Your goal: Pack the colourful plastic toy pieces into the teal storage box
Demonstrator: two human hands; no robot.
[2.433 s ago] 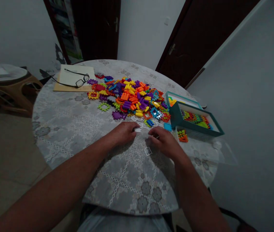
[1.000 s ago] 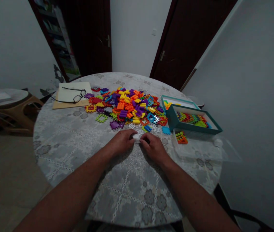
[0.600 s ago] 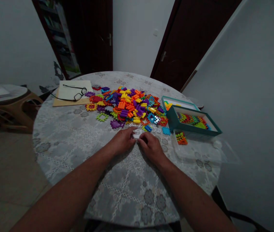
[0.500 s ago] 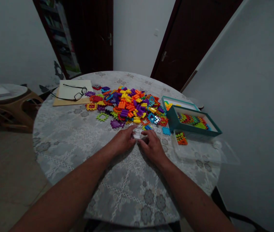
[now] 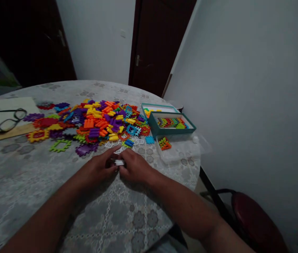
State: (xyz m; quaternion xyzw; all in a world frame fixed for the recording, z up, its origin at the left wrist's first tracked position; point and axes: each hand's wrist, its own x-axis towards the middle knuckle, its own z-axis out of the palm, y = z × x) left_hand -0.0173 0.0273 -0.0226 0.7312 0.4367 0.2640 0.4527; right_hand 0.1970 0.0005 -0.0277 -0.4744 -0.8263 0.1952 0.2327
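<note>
We are at a round table (image 5: 122,207), and both our hands are near the front edge, close together. Our left hand (image 5: 96,168) has its thumb and fingers curled in around one end of a small stack of white pieces (image 5: 119,162). Our right hand (image 5: 135,167) pinches the other end, thumb below and bent fingers on top. The stack sits between our hands. We cannot tell how many pieces are in it, or if its bottom touches the cloth.

It looks like we are lining up the stack so its sides are even. That calls for a soft, level squeeze from both sides, as thin pieces could slip out if one hand pushes harder.

Just past our fingers, flat white window pieces (image 5: 110,144) lie loose at the front of a big, bright pile of building pieces (image 5: 103,119). A blue block (image 5: 129,143) is there too, and a light blue square (image 5: 149,140) lies to the right.

Nearer the right edge is a dark green box (image 5: 175,131) with bright bits inside, and a clear plastic tray (image 5: 176,158) in front of it. Black glasses (image 5: 17,118) rest on paper (image 5: 22,103) toward the left edge.
</note>
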